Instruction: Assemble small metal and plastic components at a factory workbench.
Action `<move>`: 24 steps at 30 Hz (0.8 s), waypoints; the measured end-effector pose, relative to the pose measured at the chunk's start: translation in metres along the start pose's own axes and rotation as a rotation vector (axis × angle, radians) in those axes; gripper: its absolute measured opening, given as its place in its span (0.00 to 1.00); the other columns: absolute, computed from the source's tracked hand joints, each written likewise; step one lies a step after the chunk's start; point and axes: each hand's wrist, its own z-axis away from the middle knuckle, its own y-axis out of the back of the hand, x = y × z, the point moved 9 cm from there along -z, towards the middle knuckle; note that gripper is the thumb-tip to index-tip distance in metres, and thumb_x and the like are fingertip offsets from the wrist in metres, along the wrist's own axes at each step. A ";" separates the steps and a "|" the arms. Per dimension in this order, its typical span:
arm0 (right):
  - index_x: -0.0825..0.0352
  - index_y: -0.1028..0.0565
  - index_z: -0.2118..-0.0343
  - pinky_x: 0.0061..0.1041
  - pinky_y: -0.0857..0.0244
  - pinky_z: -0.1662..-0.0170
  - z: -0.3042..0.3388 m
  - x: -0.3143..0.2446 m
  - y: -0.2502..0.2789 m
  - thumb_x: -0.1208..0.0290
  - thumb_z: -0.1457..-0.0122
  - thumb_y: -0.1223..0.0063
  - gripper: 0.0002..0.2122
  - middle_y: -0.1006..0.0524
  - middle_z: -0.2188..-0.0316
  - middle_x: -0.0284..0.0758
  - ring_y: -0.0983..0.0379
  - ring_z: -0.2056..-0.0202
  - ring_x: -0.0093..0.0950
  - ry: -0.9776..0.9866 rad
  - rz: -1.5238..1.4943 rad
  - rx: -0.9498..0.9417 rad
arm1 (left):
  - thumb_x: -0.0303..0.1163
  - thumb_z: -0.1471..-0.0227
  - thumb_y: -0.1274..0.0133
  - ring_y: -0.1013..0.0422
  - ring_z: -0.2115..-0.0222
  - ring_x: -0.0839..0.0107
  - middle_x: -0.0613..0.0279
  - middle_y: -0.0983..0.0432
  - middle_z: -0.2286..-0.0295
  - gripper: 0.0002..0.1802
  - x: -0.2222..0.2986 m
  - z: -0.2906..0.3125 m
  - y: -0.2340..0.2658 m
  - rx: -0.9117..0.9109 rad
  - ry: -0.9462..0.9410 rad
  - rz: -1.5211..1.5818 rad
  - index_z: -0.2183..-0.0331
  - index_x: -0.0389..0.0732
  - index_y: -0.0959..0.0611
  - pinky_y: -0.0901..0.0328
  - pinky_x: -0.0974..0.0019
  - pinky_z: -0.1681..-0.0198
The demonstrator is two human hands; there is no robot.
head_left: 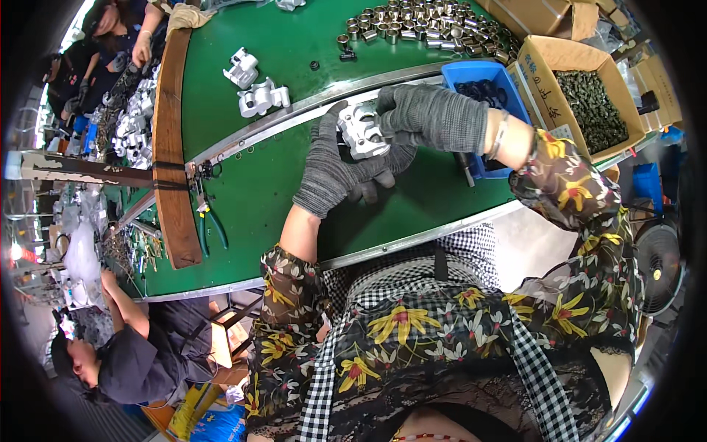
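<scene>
A silvery cast metal fitting (363,132), with several round openings, is held up over the green workbench. My left hand (329,168), in a dark grey knitted glove, wraps around it from the left and below, thumb along its left side. My right hand (434,118), gloved the same way, comes in from the right with bent fingers pressed together against the fitting's upper right side. Whatever those fingertips pinch is hidden. Two similar silvery castings, one (241,69) above another (263,98), lie across the metal rail.
Beside my right hand stands a blue bin (492,94) of dark parts, then a cardboard box (541,74) full of small dark pieces. Shiny metal sleeves (412,26) spread at the back. Pliers (210,221) lie left, near a wooden board (175,147). Other people work at the left.
</scene>
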 end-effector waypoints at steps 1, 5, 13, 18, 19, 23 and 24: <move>0.67 0.26 0.54 0.25 0.30 0.57 0.015 -0.009 0.011 0.77 0.46 0.44 0.15 0.23 0.64 0.38 0.26 0.61 0.31 0.118 0.359 0.083 | 0.37 0.69 0.26 0.31 0.53 0.63 0.53 0.30 0.52 0.57 0.005 -0.009 -0.014 -0.057 -0.032 -0.007 0.41 0.43 0.43 0.33 0.61 0.49; 0.67 0.26 0.54 0.28 0.31 0.57 0.002 -0.001 0.008 0.74 0.44 0.46 0.14 0.23 0.62 0.38 0.25 0.60 0.34 0.343 0.032 0.026 | 0.37 0.69 0.26 0.31 0.52 0.63 0.53 0.30 0.52 0.57 0.009 -0.009 -0.015 -0.058 -0.019 -0.055 0.41 0.42 0.43 0.33 0.61 0.49; 0.60 0.22 0.67 0.32 0.31 0.58 -0.024 -0.017 -0.017 0.72 0.52 0.45 0.08 0.24 0.67 0.34 0.25 0.60 0.33 0.290 1.217 -0.142 | 0.36 0.67 0.27 0.32 0.51 0.65 0.56 0.31 0.50 0.52 0.004 -0.012 -0.009 -0.030 0.061 -0.080 0.43 0.39 0.40 0.34 0.62 0.48; 0.62 0.22 0.69 0.32 0.29 0.61 -0.023 -0.032 -0.035 0.74 0.51 0.45 0.06 0.23 0.69 0.32 0.24 0.62 0.33 0.420 1.354 -0.215 | 0.37 0.67 0.27 0.32 0.51 0.65 0.55 0.31 0.50 0.52 0.003 -0.012 -0.006 -0.026 0.088 -0.110 0.43 0.39 0.40 0.34 0.62 0.49; 0.62 0.22 0.68 0.31 0.29 0.61 -0.026 -0.033 -0.035 0.74 0.51 0.45 0.06 0.23 0.69 0.33 0.24 0.63 0.33 0.401 1.315 -0.213 | 0.37 0.67 0.27 0.32 0.51 0.65 0.55 0.31 0.50 0.53 0.001 -0.011 -0.004 -0.022 0.097 -0.095 0.43 0.39 0.40 0.34 0.62 0.49; 0.63 0.23 0.64 0.32 0.28 0.62 -0.009 -0.033 -0.033 0.74 0.50 0.46 0.09 0.22 0.67 0.37 0.23 0.63 0.34 0.578 1.516 -0.216 | 0.37 0.68 0.27 0.32 0.51 0.64 0.55 0.31 0.51 0.54 -0.003 -0.012 -0.001 0.008 0.033 -0.139 0.43 0.39 0.41 0.34 0.62 0.49; 0.63 0.24 0.62 0.31 0.28 0.59 -0.009 -0.036 -0.026 0.76 0.50 0.46 0.10 0.22 0.64 0.38 0.24 0.61 0.34 0.436 1.437 -0.259 | 0.37 0.68 0.27 0.32 0.51 0.64 0.55 0.31 0.51 0.54 -0.004 -0.012 -0.001 0.008 0.031 -0.138 0.43 0.39 0.41 0.34 0.62 0.49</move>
